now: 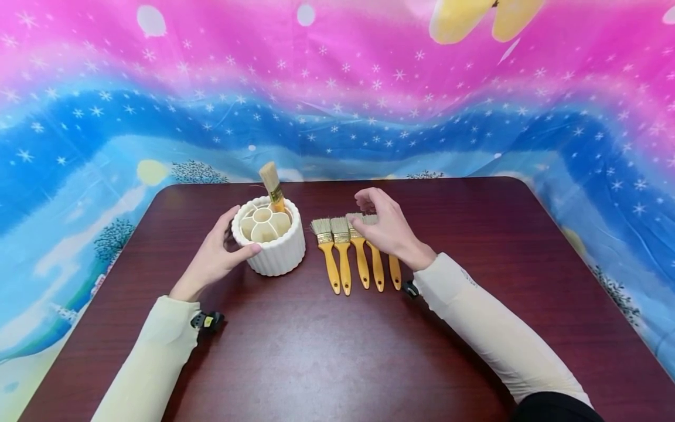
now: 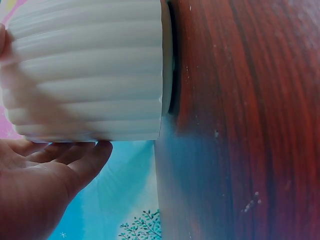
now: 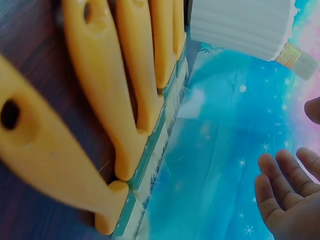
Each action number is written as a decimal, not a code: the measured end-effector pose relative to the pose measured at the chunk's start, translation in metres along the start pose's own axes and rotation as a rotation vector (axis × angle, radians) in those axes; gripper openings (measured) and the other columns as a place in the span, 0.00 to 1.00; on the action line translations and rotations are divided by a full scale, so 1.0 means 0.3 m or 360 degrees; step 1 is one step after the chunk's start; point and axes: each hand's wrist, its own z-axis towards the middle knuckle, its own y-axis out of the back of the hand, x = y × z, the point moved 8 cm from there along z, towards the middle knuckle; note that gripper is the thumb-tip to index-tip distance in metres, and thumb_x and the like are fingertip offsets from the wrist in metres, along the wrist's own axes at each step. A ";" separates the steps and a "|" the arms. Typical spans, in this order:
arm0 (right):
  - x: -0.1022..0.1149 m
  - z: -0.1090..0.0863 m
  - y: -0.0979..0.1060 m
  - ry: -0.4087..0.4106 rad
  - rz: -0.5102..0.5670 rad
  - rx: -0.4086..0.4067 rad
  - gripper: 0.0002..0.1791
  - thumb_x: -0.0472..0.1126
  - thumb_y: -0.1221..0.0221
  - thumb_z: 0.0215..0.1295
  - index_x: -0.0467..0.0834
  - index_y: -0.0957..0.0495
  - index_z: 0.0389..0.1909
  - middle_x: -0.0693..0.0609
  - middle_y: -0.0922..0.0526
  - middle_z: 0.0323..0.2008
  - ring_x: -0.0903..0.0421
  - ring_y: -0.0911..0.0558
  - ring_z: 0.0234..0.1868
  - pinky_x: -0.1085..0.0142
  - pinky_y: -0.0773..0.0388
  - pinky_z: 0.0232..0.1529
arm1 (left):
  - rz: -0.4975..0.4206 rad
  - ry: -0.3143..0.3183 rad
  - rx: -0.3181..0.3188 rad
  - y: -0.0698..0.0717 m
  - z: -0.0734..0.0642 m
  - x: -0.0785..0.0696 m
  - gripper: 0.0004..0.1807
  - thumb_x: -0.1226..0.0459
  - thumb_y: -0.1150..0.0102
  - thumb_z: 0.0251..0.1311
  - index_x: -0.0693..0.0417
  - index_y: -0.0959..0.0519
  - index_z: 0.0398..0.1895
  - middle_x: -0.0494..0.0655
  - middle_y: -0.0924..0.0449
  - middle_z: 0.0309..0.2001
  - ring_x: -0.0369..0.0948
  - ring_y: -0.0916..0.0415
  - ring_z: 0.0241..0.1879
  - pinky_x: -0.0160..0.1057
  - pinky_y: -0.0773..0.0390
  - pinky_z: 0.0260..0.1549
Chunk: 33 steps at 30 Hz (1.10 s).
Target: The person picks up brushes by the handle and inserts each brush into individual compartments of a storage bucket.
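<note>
My left hand (image 1: pixel 213 258) grips a white, ribbed round pen holder (image 1: pixel 276 258), thumb at its front rim and fingers around its left side. Inside, dividers form petal-like compartments around a central ring. One paintbrush (image 1: pixel 271 180) stands bristles up in a back-right compartment, leaning slightly. To the right, several flat paintbrushes (image 1: pixel 343 252) with yellow handles lie in a row, bristles away from me. Above the row's right part hovers my right hand (image 1: pixel 390 228), fingers loosely bent and holding nothing. In the right wrist view its fingers (image 3: pixel 285 175) are apart from the brushes.
Everything stands on a dark red-brown wooden table (image 1: pixel 316 363). Behind it and at the sides hangs a pink and blue cloth (image 1: pixel 337 88) with snowflakes. A small black device (image 1: pixel 207 320) is strapped at my left wrist.
</note>
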 end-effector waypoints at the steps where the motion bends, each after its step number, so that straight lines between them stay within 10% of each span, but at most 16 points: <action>1: -0.003 -0.003 0.004 -0.0006 0.0000 0.0004 0.21 0.43 0.37 0.59 0.45 0.28 0.52 0.49 0.25 0.46 0.50 0.25 0.46 0.56 0.27 0.50 | 0.0003 0.0005 0.0001 0.000 0.000 0.000 0.49 0.60 0.31 0.55 0.53 0.51 0.75 0.55 0.40 0.68 0.50 0.34 0.61 0.28 0.29 0.48; 33: -0.120 -0.067 0.049 -0.0128 -0.0073 0.0026 0.21 0.47 0.39 0.61 0.46 0.29 0.53 0.46 0.26 0.48 0.49 0.27 0.48 0.51 0.29 0.50 | -0.0045 0.0048 0.0020 -0.009 0.008 0.006 0.50 0.67 0.32 0.55 0.58 0.53 0.75 0.59 0.44 0.70 0.54 0.38 0.63 0.50 0.31 0.56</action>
